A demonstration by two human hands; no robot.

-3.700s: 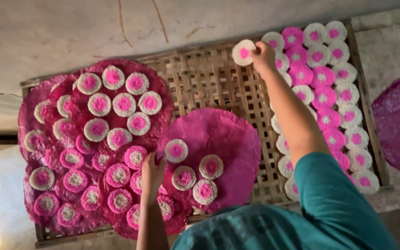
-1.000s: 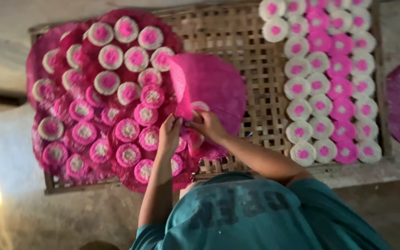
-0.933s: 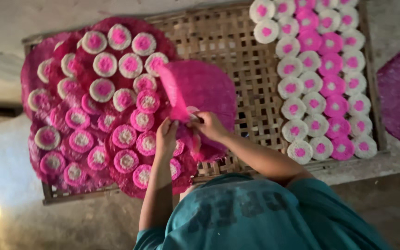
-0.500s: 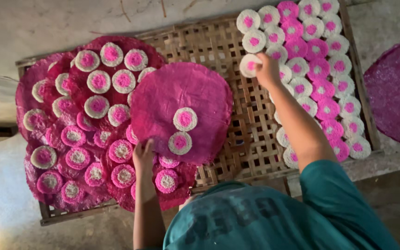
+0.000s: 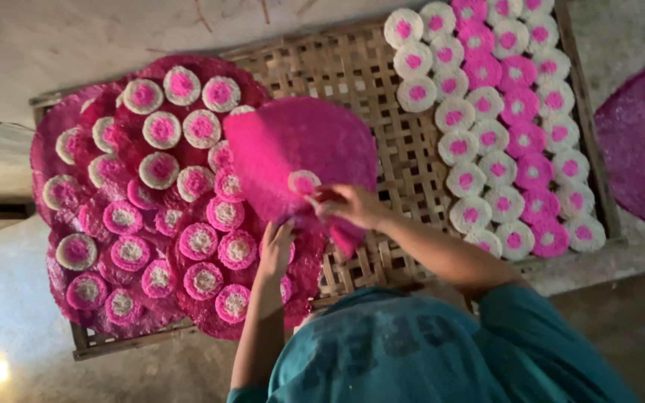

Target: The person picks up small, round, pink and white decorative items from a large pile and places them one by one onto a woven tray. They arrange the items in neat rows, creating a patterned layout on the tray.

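pink sheet (image 5: pixel 293 149), bamboo tray (image 5: pixel 404 172), stacked discs (image 5: pixel 502 127)

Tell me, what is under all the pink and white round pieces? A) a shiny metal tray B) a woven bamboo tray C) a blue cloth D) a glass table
B: bare criss-crossed strips of the woven bamboo tray show between the big pink disc, which both hands touch, and the rows of small round pieces.
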